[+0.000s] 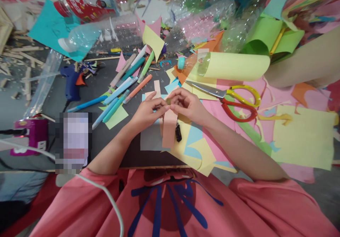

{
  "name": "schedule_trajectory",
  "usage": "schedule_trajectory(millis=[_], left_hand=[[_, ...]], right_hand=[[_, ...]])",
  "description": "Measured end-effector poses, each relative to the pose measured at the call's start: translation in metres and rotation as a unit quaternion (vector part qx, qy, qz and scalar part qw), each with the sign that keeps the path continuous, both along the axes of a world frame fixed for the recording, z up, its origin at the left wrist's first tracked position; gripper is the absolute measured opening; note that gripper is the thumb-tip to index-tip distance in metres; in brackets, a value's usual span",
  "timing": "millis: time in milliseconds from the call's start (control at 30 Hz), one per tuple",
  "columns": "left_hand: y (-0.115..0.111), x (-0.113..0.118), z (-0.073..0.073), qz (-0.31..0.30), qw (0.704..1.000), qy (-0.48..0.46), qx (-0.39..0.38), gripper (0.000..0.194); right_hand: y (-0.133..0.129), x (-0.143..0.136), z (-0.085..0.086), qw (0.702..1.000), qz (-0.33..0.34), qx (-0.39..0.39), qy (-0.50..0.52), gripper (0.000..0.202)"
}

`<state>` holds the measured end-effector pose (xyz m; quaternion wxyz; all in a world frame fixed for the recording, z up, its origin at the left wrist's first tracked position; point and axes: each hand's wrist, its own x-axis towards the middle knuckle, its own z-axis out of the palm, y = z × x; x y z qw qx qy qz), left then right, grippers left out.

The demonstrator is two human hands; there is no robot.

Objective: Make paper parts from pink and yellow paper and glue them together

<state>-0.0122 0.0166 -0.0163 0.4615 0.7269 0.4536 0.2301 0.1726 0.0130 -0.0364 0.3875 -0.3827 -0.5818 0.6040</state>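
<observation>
My left hand (150, 113) and my right hand (188, 106) meet at the middle of the table, with fingertips pinched together. Between them is a peach paper piece (170, 129), whose strip hangs down below the fingers. Both hands grip its upper part; the exact fold under the fingertips is hidden. Another peach strip (157, 88) sticks up behind my left hand. Under the hands lies a grey-blue sheet (150, 141). A small black object (178, 133) sits just right of the hanging strip.
Scissors (224, 94) lie open-bladed right of my hands. Markers (138, 88), a blue glue gun (71, 83) and a phone (75, 138) are on the left. Plastic bottles (106, 33) and a yellow paper roll (239, 66) lie behind. Another person's arm (305, 58) reaches in at right.
</observation>
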Motion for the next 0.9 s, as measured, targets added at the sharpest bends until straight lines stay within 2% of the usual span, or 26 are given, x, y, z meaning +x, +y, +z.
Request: schedule_trajectory(millis=[233, 433, 700, 900], left_hand=[[-0.0006, -0.0003, -0.0003, 0.022, 1.000, -0.010, 0.008, 0.023], [-0.0013, -0.0002, 0.0002, 0.019, 1.000, -0.006, 0.002, 0.018], [-0.0028, -0.0001, 0.0007, 0.026, 0.999, -0.037, 0.022, 0.018], [-0.0038, 0.0009, 0.0010, 0.022, 0.999, -0.005, 0.024, 0.014]], right_hand=[[-0.0007, 0.0012, 0.0016, 1.000, -0.020, -0.002, -0.010, 0.012], [-0.0020, 0.0016, 0.0042, 1.000, -0.011, -0.013, -0.022, 0.012], [-0.0036, -0.0001, 0.0037, 0.999, -0.021, 0.007, -0.049, 0.014], [-0.0040, -0.0013, 0.0060, 0.998, -0.007, 0.030, -0.063, 0.014]])
